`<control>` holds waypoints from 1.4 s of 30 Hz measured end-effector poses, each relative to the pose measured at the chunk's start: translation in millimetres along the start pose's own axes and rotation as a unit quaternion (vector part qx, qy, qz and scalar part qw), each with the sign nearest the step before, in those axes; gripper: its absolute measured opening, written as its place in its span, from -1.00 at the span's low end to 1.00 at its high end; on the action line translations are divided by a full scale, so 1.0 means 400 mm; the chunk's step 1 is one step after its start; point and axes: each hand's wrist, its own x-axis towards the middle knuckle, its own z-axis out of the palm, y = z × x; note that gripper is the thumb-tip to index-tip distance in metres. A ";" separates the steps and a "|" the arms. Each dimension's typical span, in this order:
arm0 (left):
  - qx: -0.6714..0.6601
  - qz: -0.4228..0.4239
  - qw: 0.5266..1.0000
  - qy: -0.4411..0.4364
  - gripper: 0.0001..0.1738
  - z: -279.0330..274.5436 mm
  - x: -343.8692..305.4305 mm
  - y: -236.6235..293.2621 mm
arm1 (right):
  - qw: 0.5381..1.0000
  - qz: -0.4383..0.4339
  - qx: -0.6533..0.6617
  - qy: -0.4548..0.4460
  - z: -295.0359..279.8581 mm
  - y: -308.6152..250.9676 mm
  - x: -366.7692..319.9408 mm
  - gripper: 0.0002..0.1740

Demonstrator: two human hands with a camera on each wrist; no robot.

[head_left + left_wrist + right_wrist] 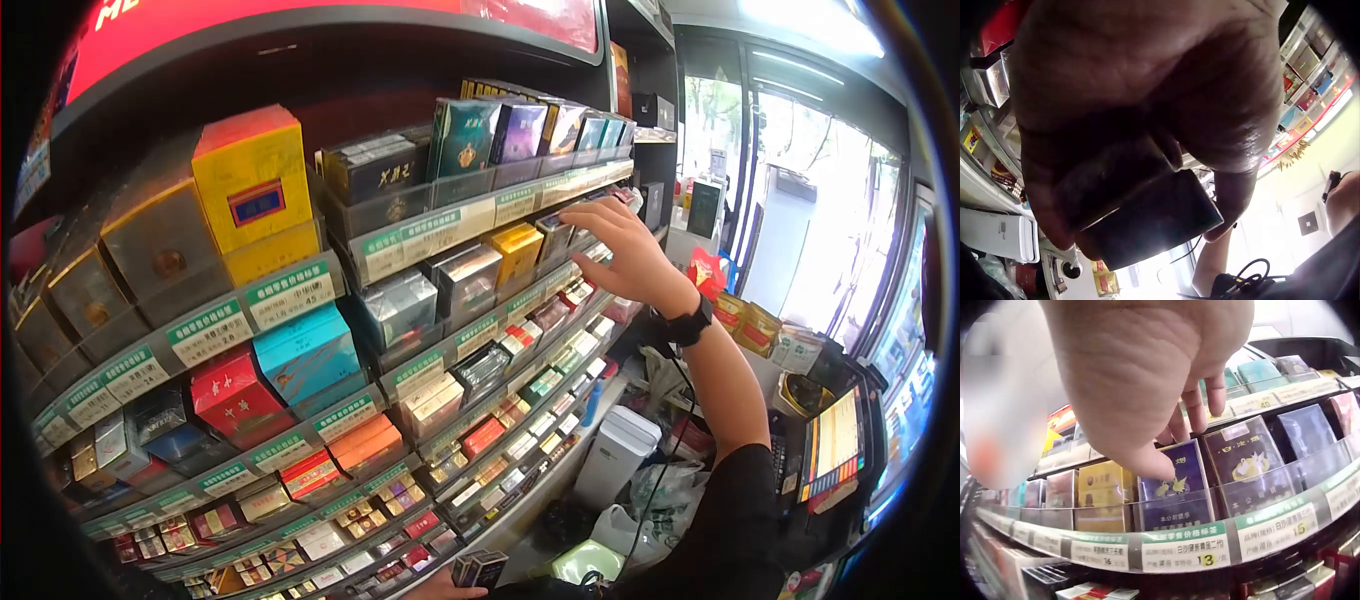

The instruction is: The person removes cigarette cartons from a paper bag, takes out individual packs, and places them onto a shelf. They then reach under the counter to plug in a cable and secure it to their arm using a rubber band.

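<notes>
My right hand (628,250), in the head view, reaches to the second shelf tier from the top, its fingers extended. In the right wrist view its thumb (1159,464) overlaps the front of a dark blue cigarette pack (1175,484), with the fingers at the pack's top edge. A dark purple pack (1251,465) stands to the right of it and a yellow pack (1105,494) to the left. Low in the head view my left hand (445,588) holds dark cigarette packs (480,568). The left wrist view has these packs (1163,219) in shadow, between thumb and fingers.
Tiers of cigarette packs behind clear plastic lips (1260,494) with price labels (1185,551) fill the rack. A white bin (617,450) and plastic bags (665,500) stand on the right below. Beyond my right arm is a monitor (838,440).
</notes>
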 end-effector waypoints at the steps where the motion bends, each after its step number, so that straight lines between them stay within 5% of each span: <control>1: 0.030 -0.004 0.999 0.021 -0.27 0.006 0.003 0.006 | 0.999 -0.006 -0.034 -0.010 0.003 0.008 0.012 -0.53; 6: -0.033 0.021 0.998 0.040 -0.32 0.027 0.033 -0.020 | 0.995 -0.018 -0.069 -0.073 0.009 0.036 0.047 -0.50; 16: -0.082 0.009 0.996 0.035 -0.32 0.122 0.143 0.040 | 0.989 -0.101 -0.096 0.043 0.058 0.069 0.032 -0.62; 19: -0.074 0.065 0.995 0.007 -0.33 0.163 0.149 0.109 | 0.982 -0.136 -0.099 0.084 0.072 0.110 0.025 -0.66; 21: 0.004 -0.066 0.996 0.059 -0.41 0.195 0.128 0.189 | 0.981 -0.143 -0.077 0.106 0.071 0.109 0.029 -0.66; 22: 0.004 -0.068 0.996 0.059 -0.41 0.194 0.133 0.183 | 0.979 -0.150 -0.054 0.127 0.070 0.107 0.029 -0.66; 24: -0.007 0.038 0.998 0.055 -0.56 0.166 0.154 0.144 | 0.976 -0.137 -0.040 0.165 0.065 0.105 0.010 -0.65; 25: 0.083 0.096 0.990 0.059 -0.26 0.081 0.205 0.067 | 0.971 -0.126 -0.026 0.201 0.066 0.097 -0.003 -0.63; 27: 0.080 0.106 0.990 0.053 -0.24 0.085 0.196 0.120 | 0.964 -0.109 0.050 0.236 0.080 0.023 -0.064 -0.63; 29: 0.162 0.140 0.975 0.066 -0.24 0.061 0.186 0.133 | 0.960 -0.122 0.251 0.031 0.092 -0.090 -0.156 -0.65; 31: 0.094 0.168 0.979 0.063 -0.27 0.086 0.179 0.156 | 0.877 -0.092 0.425 -0.205 0.114 -0.227 -0.235 -0.42; 33: 0.004 0.187 0.981 0.047 -0.33 0.103 0.175 0.162 | 0.826 -0.132 0.476 -0.273 0.182 -0.292 -0.327 -0.21; 38: 0.091 0.187 0.976 0.062 -0.33 0.106 0.212 0.132 | 0.750 -0.074 0.588 -0.294 0.231 -0.306 -0.369 -0.22; 40: 0.075 0.158 0.983 0.049 -0.29 0.082 0.229 0.100 | 0.669 -0.045 0.637 -0.380 0.241 -0.292 -0.387 -0.27; 42: 0.055 0.183 0.981 0.043 -0.28 0.110 0.227 0.098 | 0.687 -0.060 0.627 -0.363 0.215 -0.256 -0.364 -0.30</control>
